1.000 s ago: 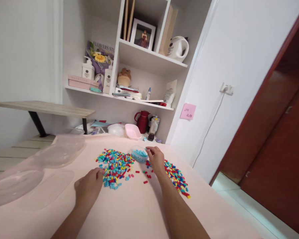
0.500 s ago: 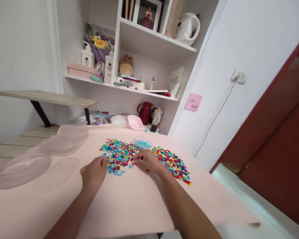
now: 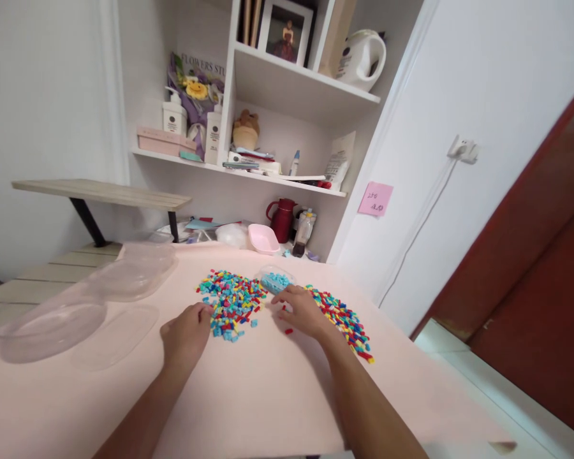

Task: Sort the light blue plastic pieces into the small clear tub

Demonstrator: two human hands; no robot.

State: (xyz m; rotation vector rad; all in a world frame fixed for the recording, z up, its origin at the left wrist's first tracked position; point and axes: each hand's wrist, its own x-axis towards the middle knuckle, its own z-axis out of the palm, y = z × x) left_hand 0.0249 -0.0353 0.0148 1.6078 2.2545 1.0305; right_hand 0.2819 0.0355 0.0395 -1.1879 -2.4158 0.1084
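My left hand (image 3: 186, 333) rests at the near left edge of a mixed pile of small colourful building bricks (image 3: 232, 294). Its fingers are curled in, and anything inside them is hidden. My right hand (image 3: 300, 311) is over the table between that pile and a second mixed brick pile (image 3: 340, 313) on the right. The right fingers are bent and apart, with nothing visible in them. Just beyond them stands a clear plastic container (image 3: 293, 280) of light blue bricks (image 3: 275, 280). A loose red brick (image 3: 288, 331) lies below the right hand.
Clear plastic containers (image 3: 52, 325) lie on the pink-covered table (image 3: 249, 401) at the left. Toward the back are a pink tray (image 3: 263, 239), a red jug (image 3: 282, 220) and a bottle (image 3: 303, 234). A small wooden raised shelf (image 3: 105, 193) stands back left.
My right hand has moved right, away from the left pile's edge, and its fingers have spread. The left hand stays by the pile. The whole view has shifted slightly.
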